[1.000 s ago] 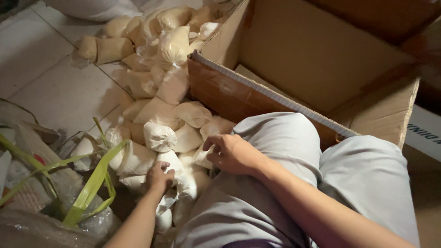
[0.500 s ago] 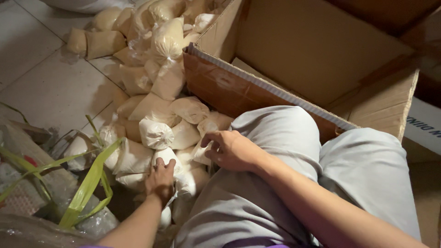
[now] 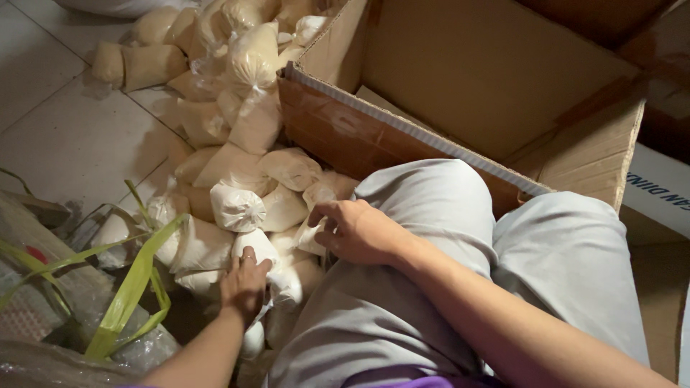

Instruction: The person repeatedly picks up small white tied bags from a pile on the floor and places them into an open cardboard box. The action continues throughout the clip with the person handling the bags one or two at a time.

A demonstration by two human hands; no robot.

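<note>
A heap of small clear plastic bags filled with white or cream powder [image 3: 237, 169] lies on the tiled floor beside my knee. My left hand [image 3: 243, 284] rests palm down on one white bag [image 3: 255, 246] at the near end of the heap, fingers curled over it. My right hand [image 3: 356, 231] reaches across my grey-trousered leg [image 3: 424, 215] and pinches another bag [image 3: 310, 237] at the edge of the heap. A tied white bag [image 3: 236, 208] sits just above both hands.
A large open cardboard box [image 3: 460, 79] stands at the far side of my legs, its flap [image 3: 402, 140] touching the heap. Green plastic strapping [image 3: 129, 287] and crumpled clear plastic lie at the left. Pale floor tiles [image 3: 65, 136] stretch left of the bags.
The view has shifted slightly so the heap sits higher and to the right. My left hand has settled further onto the white bag; my right hand stays at the heap's edge.
</note>
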